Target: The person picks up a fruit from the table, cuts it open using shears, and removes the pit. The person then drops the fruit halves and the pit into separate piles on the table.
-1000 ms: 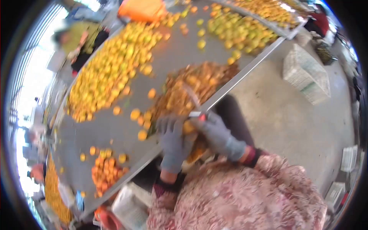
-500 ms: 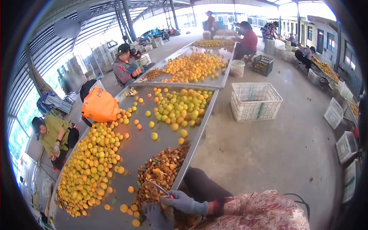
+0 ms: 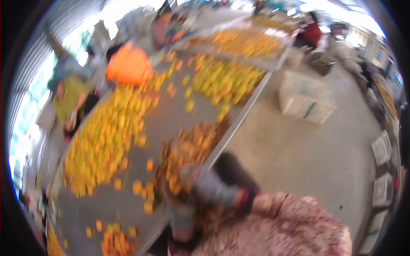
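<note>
Motion smears this view. My right hand [image 3: 209, 184], in a grey glove, is beside a brown-orange heap [image 3: 194, 143] that looks like pits or fruit scraps. A faint reddish smear at its fingers matches the red-handled knife it gripped earlier; the blade cannot be made out. My left hand [image 3: 181, 213], also gloved, is just below and left, close to the right hand, its fingers too blurred to read. A large pile of yellow-orange apricot-like fruit [image 3: 106, 136] covers the left of the metal table [image 3: 160, 121]. Greener fruit [image 3: 226, 81] lies farther up.
An orange bag [image 3: 128, 64] rests at the table's far left edge. More orange fruit [image 3: 115, 244] sits near the bottom. A white crate [image 3: 305, 98] stands on the floor at right. A person in a green top [image 3: 70, 100] sits across the table; others work farther back.
The view has tilted downward and turned, so the table and fruit appear higher and the near orange fruit shows. Both hands appear higher in the picture, still close together by the brown-orange heap.
</note>
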### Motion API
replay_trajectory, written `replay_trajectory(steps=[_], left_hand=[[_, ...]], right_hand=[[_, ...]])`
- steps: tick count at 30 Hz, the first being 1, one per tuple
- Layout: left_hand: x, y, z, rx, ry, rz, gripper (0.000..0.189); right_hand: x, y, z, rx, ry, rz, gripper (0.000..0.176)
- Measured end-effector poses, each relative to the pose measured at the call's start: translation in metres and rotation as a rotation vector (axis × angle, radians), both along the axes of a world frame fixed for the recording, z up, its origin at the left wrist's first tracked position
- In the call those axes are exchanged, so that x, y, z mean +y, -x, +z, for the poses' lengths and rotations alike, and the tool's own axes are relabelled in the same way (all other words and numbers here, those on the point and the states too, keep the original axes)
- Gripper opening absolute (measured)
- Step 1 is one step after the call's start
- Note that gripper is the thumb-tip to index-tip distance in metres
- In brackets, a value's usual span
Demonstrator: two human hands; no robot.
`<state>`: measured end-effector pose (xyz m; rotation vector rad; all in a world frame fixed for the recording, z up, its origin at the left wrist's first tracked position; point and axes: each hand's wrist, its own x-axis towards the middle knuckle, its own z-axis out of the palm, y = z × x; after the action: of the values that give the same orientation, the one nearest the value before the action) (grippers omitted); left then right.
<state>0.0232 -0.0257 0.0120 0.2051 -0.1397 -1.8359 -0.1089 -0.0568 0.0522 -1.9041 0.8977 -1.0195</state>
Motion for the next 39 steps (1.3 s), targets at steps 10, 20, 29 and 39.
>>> replay_trajectory(steps=[10, 20, 29, 39], left_hand=[[0.049, 0.001, 0.017, -0.372, -0.263, 0.000, 0.057], [0.077, 0.008, -0.012, -2.511, 0.155, 0.132, 0.046], [0.047, 0.021, 0.036, -1.893, 0.548, 0.423, 0.055], [0.056, 0.022, 0.043, -1.694, 0.326, 0.672, 0.038]], right_hand=[[0.006, 0.025, -0.009, -0.845, -1.094, 0.422, 0.042], [0.007, 0.037, -0.019, -0.776, -1.039, 0.377, 0.033], [0.021, 0.028, -0.003, -0.713, -1.161, 0.454, 0.032], [0.012, 0.026, -0.005, -0.626, -0.859, 0.106, 0.027]])
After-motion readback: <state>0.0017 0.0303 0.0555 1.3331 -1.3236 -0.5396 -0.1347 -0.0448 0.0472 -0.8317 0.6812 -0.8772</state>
